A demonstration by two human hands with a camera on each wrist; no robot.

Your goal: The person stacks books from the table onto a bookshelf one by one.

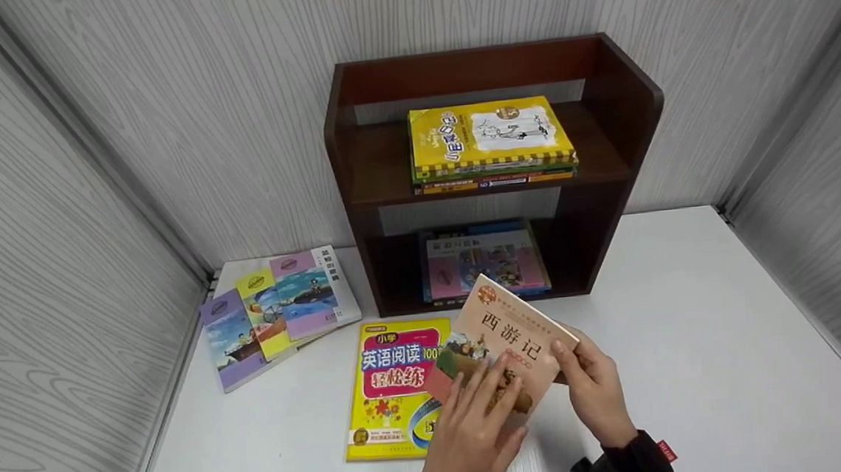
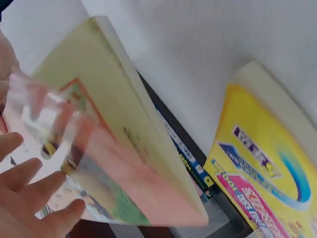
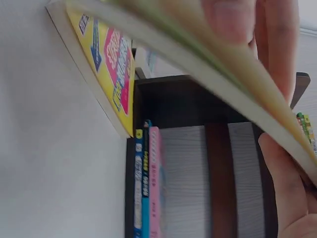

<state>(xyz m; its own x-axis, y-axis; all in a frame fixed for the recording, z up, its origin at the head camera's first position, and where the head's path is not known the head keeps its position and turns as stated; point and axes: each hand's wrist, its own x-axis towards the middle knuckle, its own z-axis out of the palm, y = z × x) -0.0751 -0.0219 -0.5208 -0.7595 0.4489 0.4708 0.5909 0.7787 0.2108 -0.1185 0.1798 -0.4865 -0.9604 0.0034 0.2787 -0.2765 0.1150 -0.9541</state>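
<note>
A thin paperback book (image 1: 499,308) with a pale pink cover and dark Chinese characters is held up at a slant in the head view. My right hand (image 1: 600,385) grips its right edge, thumb on the front cover and fingers behind. Spread over the lower part of the cover are the extended fingers of my left hand (image 1: 472,440). In the left wrist view, those fingers lie close to the blurred pink cover. The right wrist view shows the book edge-on between thumb and fingers. Below it, on the table, lies a yellow workbook (image 1: 390,431) with a pink title panel.
A dark brown two-tier bookshelf (image 1: 345,160) stands behind. Its upper shelf bears a stack of yellow books (image 1: 487,135); its lower shelf holds another stack (image 1: 460,270). Several overlapping books (image 1: 306,296) with purple and yellow covers lie at the left. Panelled walls (image 1: 159,99) surround the white table (image 1: 693,320).
</note>
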